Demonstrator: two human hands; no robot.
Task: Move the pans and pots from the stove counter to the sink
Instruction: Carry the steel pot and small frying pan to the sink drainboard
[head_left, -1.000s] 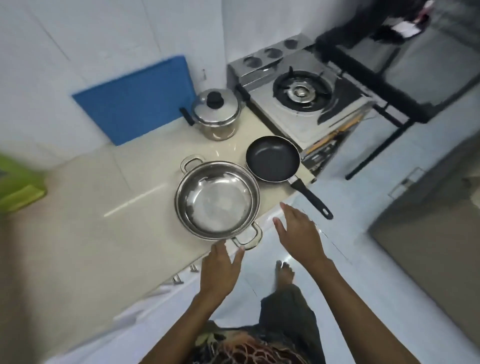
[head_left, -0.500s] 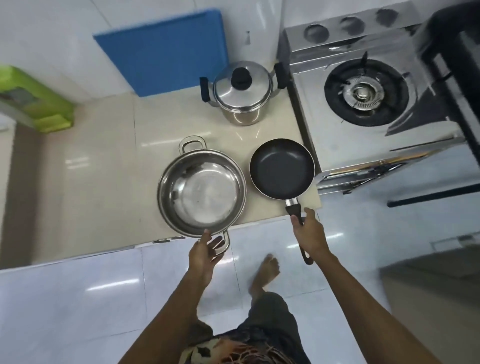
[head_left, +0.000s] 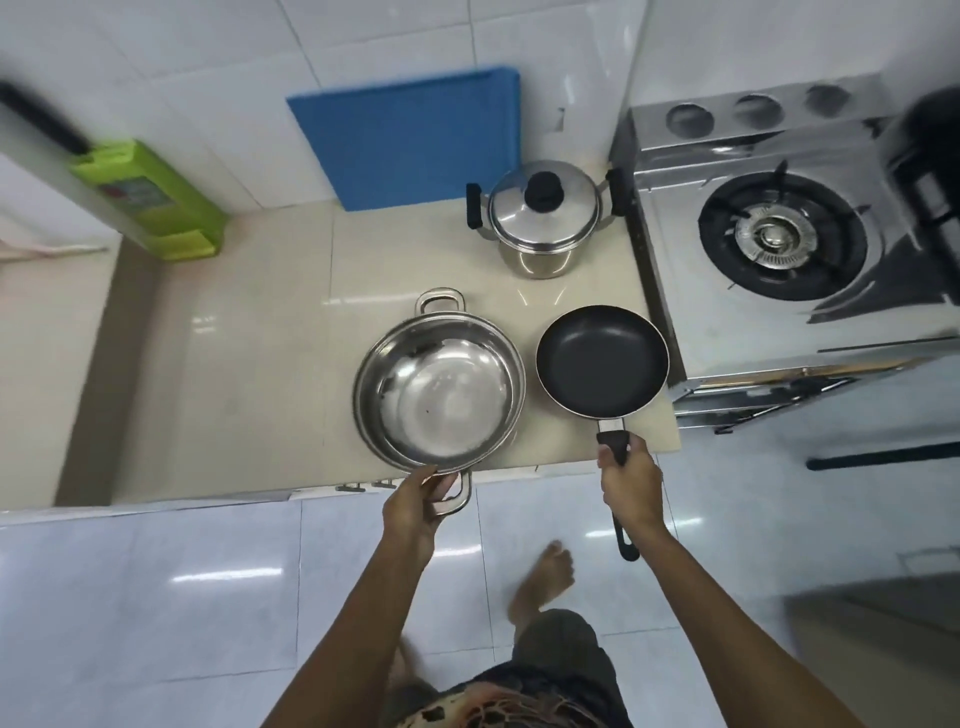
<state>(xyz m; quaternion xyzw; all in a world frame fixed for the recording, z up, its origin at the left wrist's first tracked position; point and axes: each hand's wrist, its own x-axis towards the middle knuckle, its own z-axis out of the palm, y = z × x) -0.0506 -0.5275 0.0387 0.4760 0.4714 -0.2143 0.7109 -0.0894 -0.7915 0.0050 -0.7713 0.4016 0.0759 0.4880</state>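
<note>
— At lower centre of the frame: left hand (head_left: 415, 501) curled onto the near loop handle of the wide steel pot (head_left: 439, 384), fingers hooked through the loop. Right hand (head_left: 629, 480) wrapped shut around the black handle of the frying pan (head_left: 602, 359), handle tail poking out below the fist.

— Both lifted yet?

— Hard to say. Pot and pan look seated on the beige table (head_left: 249, 364), side by side near its front edge, rims nearly touching. No gap visible beneath either.

— And the third piece?

— Lidded steel pot (head_left: 543, 221), upper centre, at the back of the table, just beside the gas stove (head_left: 779, 239), in front of the blue board (head_left: 410, 135) leaning on the wall. Untouched.

— So, progress?

— Judged early: nothing at the sink, all three pieces on the table. Two gripped and ready to carry; lidded pot left for another trip.

— Sink itself?

— Not in view anywhere. Direction of carry unknowable. Green object (head_left: 156, 202) at upper left blurred, purpose unclear. Dark shape at far right edge cut off. Contents of lidded pot hidden by lid. Left fingertips partly hidden behind the handle.
</note>
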